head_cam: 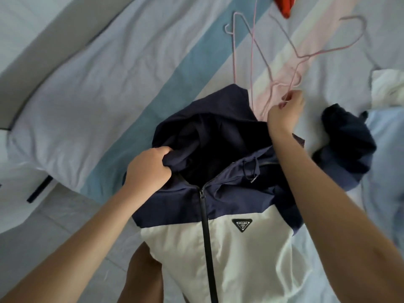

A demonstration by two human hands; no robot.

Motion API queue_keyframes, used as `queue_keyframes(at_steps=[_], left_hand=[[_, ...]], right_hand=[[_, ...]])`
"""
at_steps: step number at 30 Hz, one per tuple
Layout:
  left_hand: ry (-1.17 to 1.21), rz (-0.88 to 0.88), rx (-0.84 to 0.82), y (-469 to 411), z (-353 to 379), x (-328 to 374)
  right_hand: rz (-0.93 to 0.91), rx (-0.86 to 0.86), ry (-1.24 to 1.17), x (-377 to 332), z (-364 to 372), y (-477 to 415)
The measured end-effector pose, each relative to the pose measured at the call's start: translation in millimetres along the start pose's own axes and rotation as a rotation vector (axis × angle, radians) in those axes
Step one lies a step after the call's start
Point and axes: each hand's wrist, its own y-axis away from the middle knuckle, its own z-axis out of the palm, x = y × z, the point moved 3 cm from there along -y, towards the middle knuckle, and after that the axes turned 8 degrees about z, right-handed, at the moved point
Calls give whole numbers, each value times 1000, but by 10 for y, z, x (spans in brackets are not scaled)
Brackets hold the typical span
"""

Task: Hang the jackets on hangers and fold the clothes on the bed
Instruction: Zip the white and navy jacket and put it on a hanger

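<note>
Jacket (218,204) is dead centre of the frame, navy up top and white below, zipped shut. Its hood lies on the bed (153,62) and its lower half runs off the bottom edge of the picture. Left hand (148,169) has a fistful of the hood's left rim, fingers curled tight into the fabric. Right hand (284,114) is just above the hood's right side, with curled fingers pinching thin pink wire from the hangers (298,56). Those are a loose tangle fanned out toward the upper middle and upper right, and I can't tell exactly which one it's got. Right of the jacket is a crumpled navy garment (347,145), touching or very nearly so. Past that there's white cloth (387,88) at the right edge. Something red (286,5) pokes in at the top. The sheet is striped blue, white and pink, and a white pillow (54,119) sits on the left.
</note>
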Motion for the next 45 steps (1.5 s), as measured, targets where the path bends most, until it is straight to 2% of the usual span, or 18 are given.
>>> queue_keyframes(at_steps=[3, 5, 7, 10, 14, 16, 17, 19, 22, 24, 27, 30, 33, 35, 38, 40, 45], left_hand=[[102, -19, 56, 132, -198, 213], [161, -14, 105, 309, -363, 411], [188, 12, 144, 476, -468, 597], [253, 66, 148, 755, -630, 923], [362, 87, 164, 998, -806, 1275], [395, 102, 170, 1106, -929, 1460], [414, 113, 175, 1134, -988, 1527], [463, 164, 171, 1176, -1145, 1706], [528, 322, 156, 1270, -1470, 2089], [547, 443, 144, 1357, -1728, 2358], [539, 616, 82, 1536, -2096, 2749], [563, 740, 74, 1766, -2411, 3101], [638, 806, 61, 2051, -2695, 3371], [688, 857, 61, 2258, -2867, 3534], [833, 859, 81, 2499, -3012, 3684], [918, 851, 96, 2631, -3058, 3769], [1064, 910, 84, 3082, -3168, 4075]], right_hand=[[56, -281, -479, -365, -222, 173], [47, -358, -605, -691, -502, 326], [-9, -331, -606, -934, -798, 466], [-96, -243, -458, -1198, -1359, 813], [-288, -29, 230, -1309, -1995, 1310], [-251, 14, 312, -1328, -2321, 1478], [-164, -19, 273, -1321, -2436, 1517], [46, -110, 58, -1368, -2674, 1605], [133, -74, -397, -1588, -3204, 1776], [62, -143, -728, -1824, -3561, 1909], [-104, -345, -1196, -2194, -4032, 2094], [-210, -411, -1464, -2472, -4418, 2204], [-303, -481, -1443, -2687, -4717, 2356], [-435, -580, -1347, -2833, -4909, 2492], [-598, -696, -1152, -2992, -4995, 2633], [-673, -747, -1130, -3013, -5049, 2712], [-614, -653, -1095, -2624, -5196, 2733]])
